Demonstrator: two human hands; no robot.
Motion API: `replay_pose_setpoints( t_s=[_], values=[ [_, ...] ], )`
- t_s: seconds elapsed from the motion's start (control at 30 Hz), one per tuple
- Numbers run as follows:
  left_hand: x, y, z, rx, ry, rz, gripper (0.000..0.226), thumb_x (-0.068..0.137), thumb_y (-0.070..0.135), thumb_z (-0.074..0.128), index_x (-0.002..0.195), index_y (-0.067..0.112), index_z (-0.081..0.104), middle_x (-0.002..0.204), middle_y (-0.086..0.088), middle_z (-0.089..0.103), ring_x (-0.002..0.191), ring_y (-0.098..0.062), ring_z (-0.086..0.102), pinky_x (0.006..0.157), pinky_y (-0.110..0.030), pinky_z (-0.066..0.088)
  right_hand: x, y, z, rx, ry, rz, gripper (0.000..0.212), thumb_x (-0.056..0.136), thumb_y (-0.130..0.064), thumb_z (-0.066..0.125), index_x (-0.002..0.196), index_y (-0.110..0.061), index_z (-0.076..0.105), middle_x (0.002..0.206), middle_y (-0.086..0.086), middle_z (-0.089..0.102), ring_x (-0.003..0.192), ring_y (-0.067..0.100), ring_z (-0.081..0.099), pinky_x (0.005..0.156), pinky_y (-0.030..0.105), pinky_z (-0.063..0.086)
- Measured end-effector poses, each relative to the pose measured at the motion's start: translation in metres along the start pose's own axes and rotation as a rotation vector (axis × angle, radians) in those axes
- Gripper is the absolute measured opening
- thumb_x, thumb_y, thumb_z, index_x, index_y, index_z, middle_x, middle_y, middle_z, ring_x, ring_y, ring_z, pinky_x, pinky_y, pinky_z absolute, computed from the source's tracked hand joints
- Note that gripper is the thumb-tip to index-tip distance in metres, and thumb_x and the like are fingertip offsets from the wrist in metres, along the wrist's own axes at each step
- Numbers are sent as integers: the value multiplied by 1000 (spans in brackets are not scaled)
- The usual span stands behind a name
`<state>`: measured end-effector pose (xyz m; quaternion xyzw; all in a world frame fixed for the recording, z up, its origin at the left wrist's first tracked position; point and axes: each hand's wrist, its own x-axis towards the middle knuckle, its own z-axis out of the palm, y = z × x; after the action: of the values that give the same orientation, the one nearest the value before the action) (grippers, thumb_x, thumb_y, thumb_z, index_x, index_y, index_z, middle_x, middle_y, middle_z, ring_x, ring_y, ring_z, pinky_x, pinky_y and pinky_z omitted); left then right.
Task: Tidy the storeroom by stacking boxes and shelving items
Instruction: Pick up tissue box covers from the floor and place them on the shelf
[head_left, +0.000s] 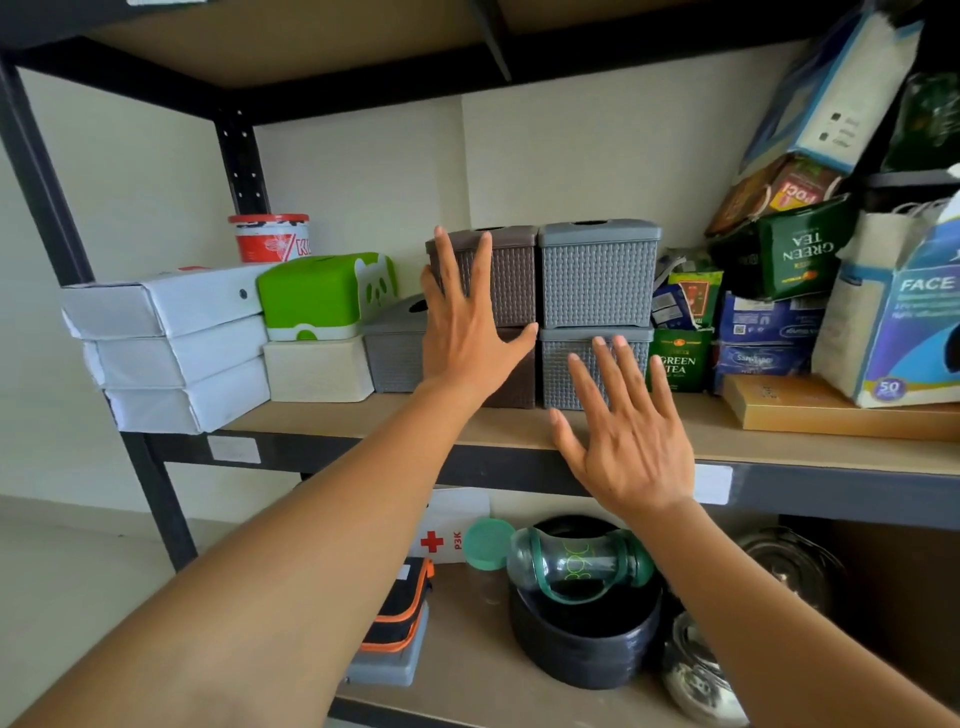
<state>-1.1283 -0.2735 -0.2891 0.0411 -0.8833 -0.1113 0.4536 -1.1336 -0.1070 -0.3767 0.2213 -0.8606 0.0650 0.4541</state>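
As my left hand (462, 325) presses open-palmed on brown woven-textured plastic boxes (511, 286), right hand (626, 439) splayed, empty, before grey plastic boxes (597, 280).

I count three flat white cardboard boxes (171, 358), three grey woven-pattern plastic boxes (597, 280), two brown woven-pattern plastic boxes (511, 283) and two green tea packets (675, 364)

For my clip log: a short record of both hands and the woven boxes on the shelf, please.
left hand: open, fingers spread, in front of the brown boxes
right hand: open, in front of the lower grey box
upper grey box: sits on the lower one, beside the brown boxes
contact: cannot tell whether either hand touches a box
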Motion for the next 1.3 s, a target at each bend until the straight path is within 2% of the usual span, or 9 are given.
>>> replay_pose_setpoints(
  t_s=[0.1,0.27,0.47,0.73,0.9,1.03,1.13,1.23,1.3],
  values=[
    [3,2,7,1,9,-11,103,81,53,67,155,25,2,159,-15,-20,145,-44,3,105,-54,41,1,0,1,5,29,-4,66,96,-53,25,146,-13,40,155,15,29,146,27,19,117,50,14],
    [-3,-1,11,14,36,-5,97,84,55,62,155,23,4,160,-15,-17,147,-41,-1,111,-61,28,0,1,3,6,43,-3,65,96,-52,25,146,-13,40,154,14,29,146,27,20,117,49,15],
    [-43,-15,1,-49,-3,-4,84,90,50,56,155,21,11,162,-11,1,147,-31,16,110,-46,35,2,4,2,5,4,0,66,97,-53,21,148,-14,35,156,14,27,147,27,17,118,48,10],
    [-99,-36,-12,32,-117,-6,72,94,52,48,151,15,26,159,-12,20,144,-30,23,116,-42,24,0,0,-7,-19,-107,-7,73,96,-58,4,152,-14,21,159,12,16,149,25,4,120,46,-1],
    [-138,-51,-16,52,-204,24,69,96,50,47,151,13,27,159,-14,19,147,-30,16,120,-43,12,-25,-11,-11,21,-153,-20,71,98,-55,8,153,-12,17,160,15,13,149,28,3,120,48,-2],
    [-166,-61,-20,47,-286,33,74,97,48,47,155,16,14,163,-9,1,150,-26,-4,120,-48,6,-62,-30,-10,11,-175,-90,68,99,-53,19,153,-12,20,159,17,14,148,31,5,119,51,0],
    [-186,-63,-21,16,-325,9,75,97,49,46,155,18,10,163,-8,-4,150,-25,-6,119,-46,5,-81,-46,-14,79,-196,-70,66,100,-51,24,153,-13,17,160,18,7,148,31,2,120,49,1],
    [-219,-72,-17,5,-401,-27,75,95,54,45,155,19,13,163,-10,5,150,-27,1,120,-47,10,-108,-64,-16,109,-268,-99,66,100,-51,23,154,-16,13,160,17,5,148,31,-1,120,48,-1],
    [-245,-77,-17,-30,-411,-40,73,93,54,48,151,16,25,157,-13,26,146,-31,21,117,-51,22,-128,-76,-18,135,-331,-128,67,99,-53,19,154,-17,12,161,15,4,148,30,-2,119,46,-4]
  ],
)
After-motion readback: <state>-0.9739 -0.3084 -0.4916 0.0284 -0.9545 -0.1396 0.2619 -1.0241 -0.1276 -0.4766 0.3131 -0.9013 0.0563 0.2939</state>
